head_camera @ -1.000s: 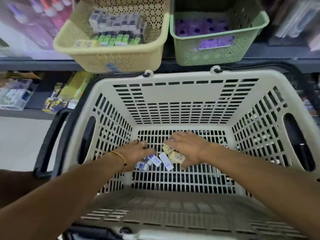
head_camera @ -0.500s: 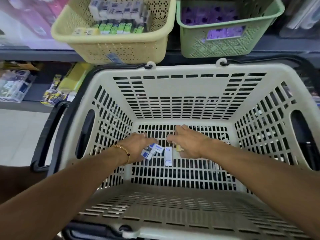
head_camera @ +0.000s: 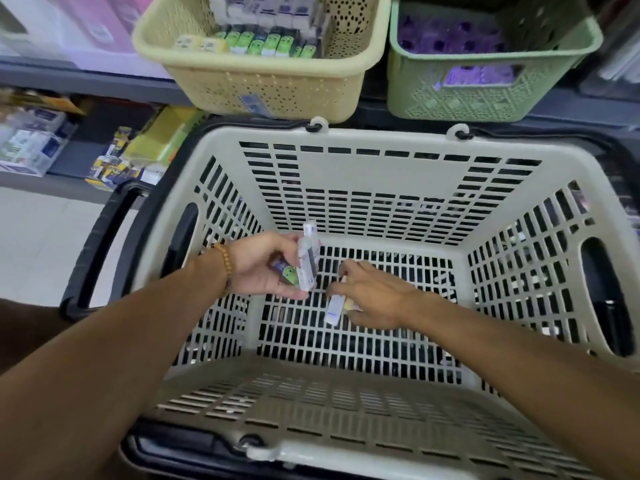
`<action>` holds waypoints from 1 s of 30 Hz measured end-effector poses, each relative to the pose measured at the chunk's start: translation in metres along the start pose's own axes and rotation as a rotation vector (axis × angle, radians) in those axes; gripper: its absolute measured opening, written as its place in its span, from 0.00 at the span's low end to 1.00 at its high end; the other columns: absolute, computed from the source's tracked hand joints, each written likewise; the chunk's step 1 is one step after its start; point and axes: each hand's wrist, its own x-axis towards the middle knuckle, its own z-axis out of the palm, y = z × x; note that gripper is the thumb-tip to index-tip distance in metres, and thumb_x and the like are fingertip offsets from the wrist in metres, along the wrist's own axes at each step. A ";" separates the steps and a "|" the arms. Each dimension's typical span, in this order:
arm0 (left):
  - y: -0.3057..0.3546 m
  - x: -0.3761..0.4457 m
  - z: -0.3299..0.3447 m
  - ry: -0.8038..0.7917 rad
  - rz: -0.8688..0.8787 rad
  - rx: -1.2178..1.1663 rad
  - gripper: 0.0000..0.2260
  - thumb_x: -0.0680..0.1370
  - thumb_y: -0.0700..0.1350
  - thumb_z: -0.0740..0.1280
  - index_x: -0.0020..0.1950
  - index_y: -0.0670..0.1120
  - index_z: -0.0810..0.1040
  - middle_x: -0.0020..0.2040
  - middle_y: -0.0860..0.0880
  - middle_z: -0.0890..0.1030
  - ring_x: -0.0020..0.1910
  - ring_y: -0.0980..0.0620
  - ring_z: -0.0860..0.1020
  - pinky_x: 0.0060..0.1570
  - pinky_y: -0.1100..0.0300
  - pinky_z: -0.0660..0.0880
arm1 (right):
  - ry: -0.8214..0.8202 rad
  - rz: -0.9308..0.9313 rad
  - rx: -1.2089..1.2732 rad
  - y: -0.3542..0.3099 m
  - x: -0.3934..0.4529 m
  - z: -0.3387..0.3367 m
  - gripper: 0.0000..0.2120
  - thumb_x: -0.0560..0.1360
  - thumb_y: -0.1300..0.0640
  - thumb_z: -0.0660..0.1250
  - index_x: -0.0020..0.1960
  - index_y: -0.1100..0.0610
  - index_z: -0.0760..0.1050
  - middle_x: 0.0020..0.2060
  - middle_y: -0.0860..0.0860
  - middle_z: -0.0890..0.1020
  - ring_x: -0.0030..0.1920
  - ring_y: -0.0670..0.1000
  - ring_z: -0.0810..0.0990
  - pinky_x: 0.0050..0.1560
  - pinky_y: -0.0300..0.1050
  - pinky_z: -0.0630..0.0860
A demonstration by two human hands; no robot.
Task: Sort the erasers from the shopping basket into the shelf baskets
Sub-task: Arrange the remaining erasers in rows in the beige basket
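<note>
Inside the basket (head_camera: 346, 161), the left hand (head_camera: 263, 271) is gripping several erasers (head_camera: 306, 261); the right hand (head_camera: 374, 299), nearer the floor, is pinching a white eraser (head_camera: 333, 308) lying lengthwise toward the person.

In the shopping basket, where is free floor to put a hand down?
Free: the floor near the right wall and the strip along the near wall. Crowded: the middle-left, where the left hand and right hand grip erasers.
</note>
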 end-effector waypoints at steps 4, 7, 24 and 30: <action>-0.002 0.004 0.002 -0.038 0.034 -0.080 0.26 0.62 0.38 0.70 0.61 0.41 0.75 0.49 0.40 0.80 0.50 0.42 0.80 0.49 0.46 0.79 | 0.102 0.103 0.025 0.010 -0.002 0.006 0.18 0.77 0.51 0.66 0.65 0.50 0.69 0.59 0.52 0.66 0.47 0.48 0.72 0.40 0.39 0.71; -0.002 0.011 0.004 0.074 0.049 -0.080 0.18 0.68 0.39 0.73 0.57 0.42 0.79 0.48 0.41 0.82 0.47 0.43 0.83 0.45 0.48 0.80 | 0.121 0.263 0.194 0.019 -0.002 0.001 0.17 0.74 0.51 0.70 0.61 0.50 0.72 0.55 0.50 0.67 0.44 0.50 0.75 0.42 0.46 0.74; 0.014 0.007 0.042 0.053 0.060 -0.021 0.16 0.66 0.47 0.77 0.50 0.42 0.81 0.41 0.44 0.82 0.41 0.48 0.82 0.39 0.55 0.80 | 0.435 0.276 0.961 -0.015 -0.022 -0.105 0.17 0.67 0.65 0.77 0.49 0.49 0.77 0.35 0.45 0.82 0.28 0.39 0.78 0.29 0.34 0.74; 0.031 -0.024 0.062 -0.038 0.249 -0.239 0.16 0.66 0.46 0.76 0.51 0.42 0.82 0.46 0.42 0.83 0.41 0.47 0.83 0.35 0.56 0.80 | 0.603 0.323 1.310 -0.034 -0.045 -0.137 0.22 0.69 0.63 0.77 0.59 0.50 0.77 0.52 0.53 0.84 0.49 0.52 0.85 0.50 0.47 0.81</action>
